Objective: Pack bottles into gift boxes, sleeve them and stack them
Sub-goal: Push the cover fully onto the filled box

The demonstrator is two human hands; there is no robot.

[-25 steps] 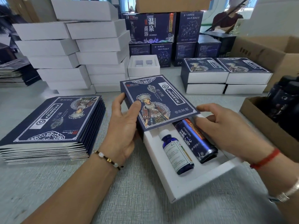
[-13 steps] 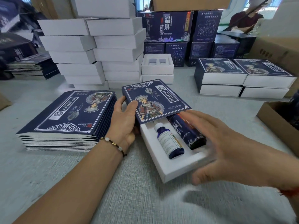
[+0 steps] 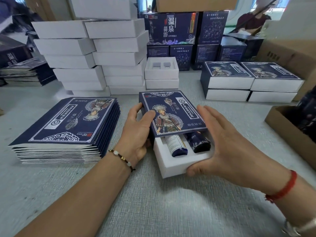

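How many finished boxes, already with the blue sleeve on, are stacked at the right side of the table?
4, in two stacks of two: upper left, lower left, upper right, lower right. More may be hidden behind them.

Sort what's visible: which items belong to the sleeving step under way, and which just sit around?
In use: dark blue printed sleeve; white foam-lined tray; two dark bottles; left hand; right hand.

Idle: flat sleeve pile; white box stacks; brown carton.

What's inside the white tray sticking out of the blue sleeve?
Two bottles lie side by side in the white tray: a labelled bottle and a dark bottle. The blue sleeve covers their upper ends, so the caps are hidden.
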